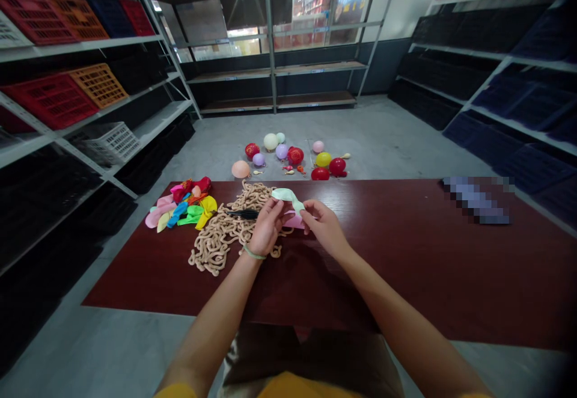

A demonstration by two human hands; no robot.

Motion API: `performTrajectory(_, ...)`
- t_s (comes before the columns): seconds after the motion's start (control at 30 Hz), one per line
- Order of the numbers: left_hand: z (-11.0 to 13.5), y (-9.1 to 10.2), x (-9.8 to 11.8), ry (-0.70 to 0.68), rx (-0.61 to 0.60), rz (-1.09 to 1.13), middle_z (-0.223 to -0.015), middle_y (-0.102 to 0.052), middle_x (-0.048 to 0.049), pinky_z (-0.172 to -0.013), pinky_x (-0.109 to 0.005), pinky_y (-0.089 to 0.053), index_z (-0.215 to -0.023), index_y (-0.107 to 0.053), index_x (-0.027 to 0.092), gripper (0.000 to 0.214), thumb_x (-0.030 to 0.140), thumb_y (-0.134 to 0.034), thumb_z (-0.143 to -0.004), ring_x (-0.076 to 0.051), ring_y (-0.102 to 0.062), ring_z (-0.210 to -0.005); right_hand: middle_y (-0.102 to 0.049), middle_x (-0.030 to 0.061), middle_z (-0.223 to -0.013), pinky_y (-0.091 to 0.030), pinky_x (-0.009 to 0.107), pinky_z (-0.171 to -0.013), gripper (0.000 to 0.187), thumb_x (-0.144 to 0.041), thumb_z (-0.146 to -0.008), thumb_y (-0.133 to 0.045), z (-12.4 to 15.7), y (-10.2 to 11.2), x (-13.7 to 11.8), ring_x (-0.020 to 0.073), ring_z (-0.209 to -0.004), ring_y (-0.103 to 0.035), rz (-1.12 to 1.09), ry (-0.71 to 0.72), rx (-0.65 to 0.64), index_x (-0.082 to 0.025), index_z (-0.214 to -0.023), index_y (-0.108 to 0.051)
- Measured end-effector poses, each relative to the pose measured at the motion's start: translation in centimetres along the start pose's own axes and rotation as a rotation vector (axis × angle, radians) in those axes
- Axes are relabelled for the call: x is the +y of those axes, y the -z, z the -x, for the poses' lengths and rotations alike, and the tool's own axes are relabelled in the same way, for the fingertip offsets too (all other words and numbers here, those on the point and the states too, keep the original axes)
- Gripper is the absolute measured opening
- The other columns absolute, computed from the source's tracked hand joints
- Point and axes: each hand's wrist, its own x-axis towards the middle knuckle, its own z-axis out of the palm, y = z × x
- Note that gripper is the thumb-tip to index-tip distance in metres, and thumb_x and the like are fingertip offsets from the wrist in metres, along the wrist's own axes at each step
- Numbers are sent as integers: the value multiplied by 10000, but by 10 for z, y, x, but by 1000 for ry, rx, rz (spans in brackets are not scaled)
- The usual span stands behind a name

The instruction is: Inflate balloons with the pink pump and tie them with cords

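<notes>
My left hand [268, 226] and my right hand [322, 226] both pinch a limp pale green balloon [283, 194] above the table. A pink balloon [294, 221] hangs just below it, close to my fingers. A black bristled brush [241, 214] sticks out from under my left hand, which may or may not be gripping it. Beneath that hand lies a beige tangle of knotted tubing [220, 235]. Further left is a heap of uninflated multicoloured balloons [180, 205]. A thin green band circles my left wrist.
The dark red table [406, 260] has a blurred object [478, 201] at its far right. Several inflated balloons [288, 156] lie on the grey floor beyond it. Metal shelves with stacked plastic crates [54, 100] line both sides and the back.
</notes>
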Motion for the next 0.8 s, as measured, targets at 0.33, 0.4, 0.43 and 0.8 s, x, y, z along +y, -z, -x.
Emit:
performTrajectory(0.33,3,-8,-10,61,-60,-69,-1133,-719,-117,-1041,-406,-456,-1052,-736,141,436,522,-629,-869,-283,-614,-1172,-625,41,-1046,-465,240,-541,226,-375,-900,-536,7,-2,-6,127,-720,-587,103,187,-20,-240,-1006,-682)
performTrajectory(0.4,3,-8,-10,53,-68,-32,-1171,-711,-120,-1063,-409,-438,-1082,-733,140,423,493,-644,-867,-288,-586,-1225,-630,31,-987,-466,245,-555,209,-371,-894,-545,7,-2,-8,125,-703,-584,118,178,-43,-235,-977,-681)
performTrajectory(0.43,3,-8,-9,43,-70,-12,-1196,-703,-120,-1070,-407,-431,-1104,-727,141,413,468,-664,-860,-287,-579,-1239,-632,23,-948,-464,247,-566,197,-368,-887,-557,7,-2,-9,125,-696,-580,139,171,-44,-230,-959,-677)
performTrajectory(0.8,-1,-2,-4,-41,70,-64,-993,-760,-108,-906,-360,-520,-1002,-727,141,336,339,-806,-741,-230,-712,-949,-594,-28,-768,-448,268,-592,274,-479,-862,-614,2,2,3,134,-638,-539,169,79,17,-234,-981,-588)
